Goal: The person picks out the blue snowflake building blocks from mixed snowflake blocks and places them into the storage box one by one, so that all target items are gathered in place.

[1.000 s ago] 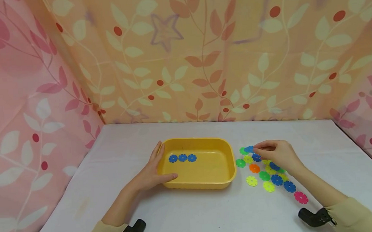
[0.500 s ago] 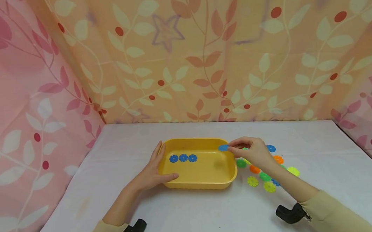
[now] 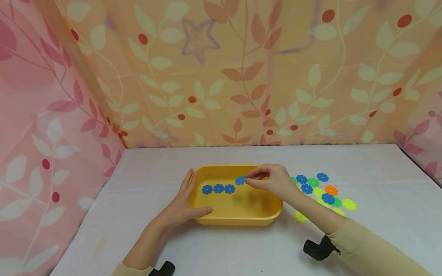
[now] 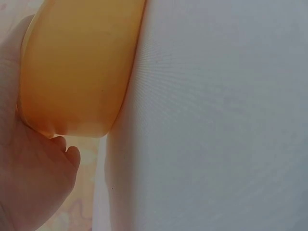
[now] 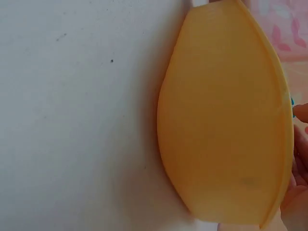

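A yellow plastic tray (image 3: 236, 222) sits on the white table, with three blue flower-shaped discs (image 3: 218, 189) in a row inside it. My left hand (image 3: 177, 207) holds the tray's left end, thumb over the near rim and fingers along the outside; in the left wrist view this hand (image 4: 38, 178) is against the tray wall (image 4: 82, 72). Above the tray floor, my right hand (image 3: 273, 182) pinches another blue flower-shaped disc (image 3: 240, 180) by its right edge, just right of the row. The right wrist view shows mostly the tray's outer wall (image 5: 221, 120), which hides much of that hand.
Right of the tray lie several loose flower-shaped discs: blue (image 3: 322, 177), green (image 3: 313, 182), orange (image 3: 331, 190) and yellow (image 3: 349, 204). My right forearm covers part of this pile. Patterned cloth (image 3: 217, 71) rises behind the table.
My right hand has picked a blue flower-shaped disc from the pile and carried it left, over the tray's rim, to beside the row. My left hand has stayed at the tray.
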Demonstrator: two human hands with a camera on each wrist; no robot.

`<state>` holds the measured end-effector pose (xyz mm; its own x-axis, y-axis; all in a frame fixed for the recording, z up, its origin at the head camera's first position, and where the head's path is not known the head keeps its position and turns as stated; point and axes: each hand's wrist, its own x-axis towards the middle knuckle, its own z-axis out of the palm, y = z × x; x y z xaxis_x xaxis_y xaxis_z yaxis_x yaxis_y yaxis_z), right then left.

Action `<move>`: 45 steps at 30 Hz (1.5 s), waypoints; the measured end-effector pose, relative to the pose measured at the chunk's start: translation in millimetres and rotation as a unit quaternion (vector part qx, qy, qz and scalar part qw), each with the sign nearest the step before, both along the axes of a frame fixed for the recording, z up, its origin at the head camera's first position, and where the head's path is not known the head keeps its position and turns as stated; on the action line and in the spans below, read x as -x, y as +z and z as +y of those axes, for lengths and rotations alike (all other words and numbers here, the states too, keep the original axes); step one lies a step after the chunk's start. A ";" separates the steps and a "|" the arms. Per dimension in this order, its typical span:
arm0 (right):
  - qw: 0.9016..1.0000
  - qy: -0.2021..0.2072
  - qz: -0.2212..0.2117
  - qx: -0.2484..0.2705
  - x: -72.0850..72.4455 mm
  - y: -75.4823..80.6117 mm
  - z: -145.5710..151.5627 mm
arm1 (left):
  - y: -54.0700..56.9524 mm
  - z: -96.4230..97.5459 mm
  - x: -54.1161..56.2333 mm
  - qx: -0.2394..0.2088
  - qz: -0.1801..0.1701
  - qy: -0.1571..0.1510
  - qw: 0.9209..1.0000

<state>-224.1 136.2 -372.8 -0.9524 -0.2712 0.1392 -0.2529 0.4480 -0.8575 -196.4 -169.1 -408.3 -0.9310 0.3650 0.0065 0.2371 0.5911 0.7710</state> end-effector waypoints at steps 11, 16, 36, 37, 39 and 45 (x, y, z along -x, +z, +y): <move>0.991 0.049 0.050 -0.114 11.0 -11.5 -15.0 | 1.9 1.5 -0.7 -0.001 0.004 -0.005 1.000; 0.983 0.065 0.047 -0.168 13.9 -12.4 -17.9 | 1.5 1.7 -0.4 0.003 0.003 -0.003 1.000; 0.949 0.047 0.048 -0.307 21.8 -15.8 -28.9 | -1.6 -0.8 -0.1 -0.006 0.006 -0.002 1.000; 0.950 0.046 0.048 -0.306 22.1 -15.8 -29.0 | -1.5 -0.8 -0.1 -0.005 0.006 -0.002 1.000; 0.951 0.044 0.049 -0.302 22.8 -16.0 -29.0 | -1.7 -0.9 0.3 -0.001 0.007 -0.002 1.000; 0.953 0.045 0.055 -0.293 23.7 -16.0 -28.2 | -0.1 -0.8 -0.3 -0.002 0.000 -0.001 1.000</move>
